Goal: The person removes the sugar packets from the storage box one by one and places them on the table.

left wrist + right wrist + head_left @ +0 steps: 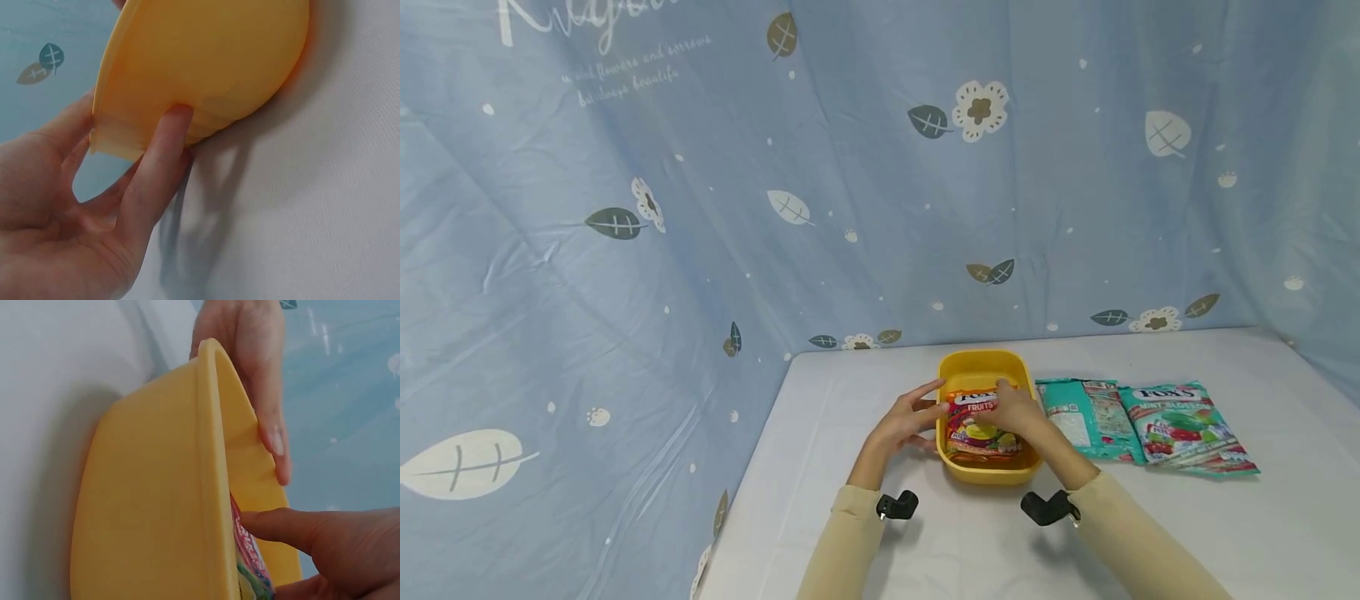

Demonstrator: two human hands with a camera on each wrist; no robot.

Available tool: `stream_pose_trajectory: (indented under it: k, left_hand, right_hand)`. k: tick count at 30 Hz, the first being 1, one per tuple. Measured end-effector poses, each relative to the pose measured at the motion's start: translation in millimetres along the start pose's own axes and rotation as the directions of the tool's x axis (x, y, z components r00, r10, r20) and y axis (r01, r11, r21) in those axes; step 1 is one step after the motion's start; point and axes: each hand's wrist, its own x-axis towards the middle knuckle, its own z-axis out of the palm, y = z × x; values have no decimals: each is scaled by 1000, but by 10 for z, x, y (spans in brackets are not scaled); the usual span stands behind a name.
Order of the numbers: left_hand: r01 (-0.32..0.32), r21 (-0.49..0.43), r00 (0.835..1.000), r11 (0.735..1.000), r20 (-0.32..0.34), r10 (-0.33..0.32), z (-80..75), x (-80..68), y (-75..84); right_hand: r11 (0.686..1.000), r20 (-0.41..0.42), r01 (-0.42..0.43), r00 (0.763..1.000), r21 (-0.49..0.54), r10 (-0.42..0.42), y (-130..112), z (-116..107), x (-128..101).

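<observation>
A yellow plastic tub [987,476] with rounded corners stands on the white table. Inside lies a red FOX'S Fruits candy bag [970,446], printed face up. My left hand [904,419] holds the tub's left wall, a finger over the rim and others against the outside; in the left wrist view one fingertip [180,114] touches the outer wall. Over the bag, my right hand [1017,410] reaches into the tub with thumb and fingers spread. The right wrist view shows its straight thumb [275,524] touching the bag's face. Part of the bag is hidden beneath this hand.
To the right of the tub lie two teal candy bags: one back side up [1078,417], the other a FOX'S bag [1186,429] showing its front. A blue patterned curtain [880,183] hangs behind and left of the white table [838,383].
</observation>
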Motion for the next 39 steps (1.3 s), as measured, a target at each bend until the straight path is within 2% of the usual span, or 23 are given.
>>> stream_pose_trajectory:
  k: [7,12,18,25,32,39]
  left_hand:
    - [2,13,1000,1000,-10,-2,12,-6,13]
    - [3,14,1000,1000,-11,-3,4,-9,12]
    - [5,16,1000,1000,-6,-5,6,-2,-2]
    - [-2,11,1000,1000,-5,2,14,-4,1]
    - [1,5,1000,1000,-14,-1,20,-16,1]
    - [-13,5,1000,1000,-10,13,21,-12,-4]
  right_hand:
    - [999,11,39,999,18,-40,9,-9,-11]
    - [996,52,64,996,57,-67,1,-35,-28]
    - [996,83,62,994,60,-67,57,-50,10]
    - [994,79,92,992,67,-97,75,-74,15]
    - [984,58,112,991,142,-122,116,-109,-25]
    - [960,31,153,986,235,-165,182,-167,-39]
